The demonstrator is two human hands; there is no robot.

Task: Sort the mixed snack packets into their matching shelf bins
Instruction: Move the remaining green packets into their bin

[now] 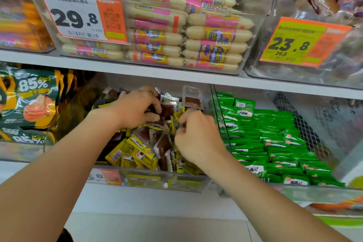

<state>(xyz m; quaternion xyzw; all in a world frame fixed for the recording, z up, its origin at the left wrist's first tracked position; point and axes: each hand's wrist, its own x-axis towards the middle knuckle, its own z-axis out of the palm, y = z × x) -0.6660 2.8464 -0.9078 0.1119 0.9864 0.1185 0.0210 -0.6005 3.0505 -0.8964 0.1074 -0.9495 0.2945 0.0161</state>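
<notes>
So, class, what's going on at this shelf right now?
A person is digging with both hands in the clear middle bin, where yellow packets and brown ones lie mixed. The left hand grips a brown packet; the right hand curls into the pile, its catch hidden. Green packets fill the neighbouring bin.

White shelf (78,63) under clear bins (253,2)

A: What colours do we see at the centre?
B: We see yellow packets (137,143) mixed with brown packets (167,111).
A: And to the right?
B: Green packets (275,143) with white labels. Above, we see cream sausages (216,33) with pink and yellow bands, and an orange-and-white price tag (78,15) with black numbers.
</notes>
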